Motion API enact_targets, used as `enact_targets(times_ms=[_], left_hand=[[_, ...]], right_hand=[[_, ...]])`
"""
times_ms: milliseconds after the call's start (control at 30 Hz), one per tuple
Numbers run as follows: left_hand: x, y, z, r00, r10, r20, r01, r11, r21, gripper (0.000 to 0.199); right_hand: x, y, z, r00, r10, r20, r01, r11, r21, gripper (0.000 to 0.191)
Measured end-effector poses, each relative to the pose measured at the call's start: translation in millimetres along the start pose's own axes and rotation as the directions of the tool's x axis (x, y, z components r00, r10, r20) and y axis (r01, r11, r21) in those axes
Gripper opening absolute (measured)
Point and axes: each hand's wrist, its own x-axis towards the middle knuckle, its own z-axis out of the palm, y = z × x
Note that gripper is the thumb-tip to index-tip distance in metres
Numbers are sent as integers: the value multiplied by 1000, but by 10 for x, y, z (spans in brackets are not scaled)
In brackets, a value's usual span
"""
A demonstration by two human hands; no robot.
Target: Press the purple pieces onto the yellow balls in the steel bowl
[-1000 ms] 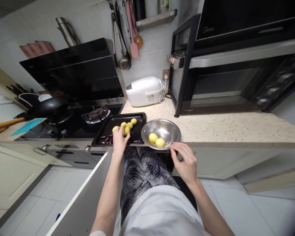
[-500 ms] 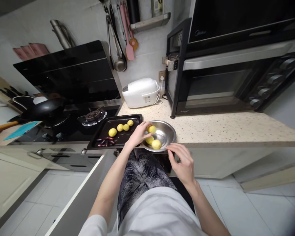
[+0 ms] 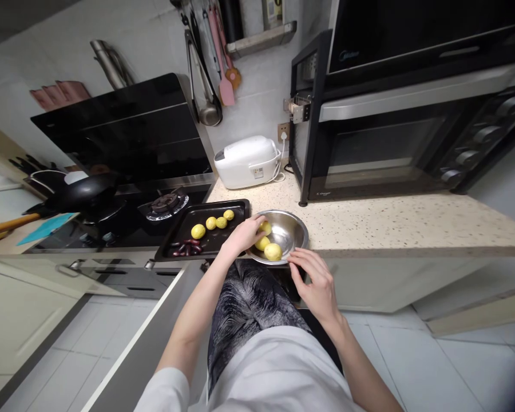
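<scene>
My left hand (image 3: 246, 233) reaches over the near-left side of a steel bowl (image 3: 292, 232), its fingers closed around a yellow fruit (image 3: 265, 228) and partly covering it. Beside that one, in the bowl, lie a second yellow fruit (image 3: 262, 244) and a third yellow fruit (image 3: 273, 252). At the bowl's near-right rim is my right hand (image 3: 316, 281), thumb and fingertips pinching the edge. Left of the bowl, a black baking tray (image 3: 206, 247) carries several more yellow fruits (image 3: 198, 231) and a small heap of dark red, elongated pieces (image 3: 187, 248).
Behind the bowl stands a white appliance (image 3: 246, 163) with its cord plugged into the wall. An oven (image 3: 381, 149) occupies the counter's back right. To the left is a gas hob (image 3: 165, 203) with a black wok (image 3: 83, 191). A drawer or door panel (image 3: 141, 332) juts out below.
My left hand has closed further over the yellow fruit in the bowl, hiding more of it. My right hand has shifted slightly left along the rim. The view has moved a little.
</scene>
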Motion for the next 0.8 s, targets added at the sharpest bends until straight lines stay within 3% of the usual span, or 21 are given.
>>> enact_targets(times_ms=[333, 567, 800], left_hand=[[-38, -14, 22, 998, 28, -52, -23, 996, 81, 29], [-39, -8, 82, 998, -46, -49, 48, 998, 42, 24], [-67, 46, 76, 997, -12, -74, 25, 985, 173, 24]], right_hand=[[1, 23, 15, 1000, -19, -15, 19, 1000, -3, 18], [-10, 45, 29, 999, -40, -12, 39, 999, -30, 18], [5, 39, 17, 999, -40, -11, 39, 999, -28, 17]])
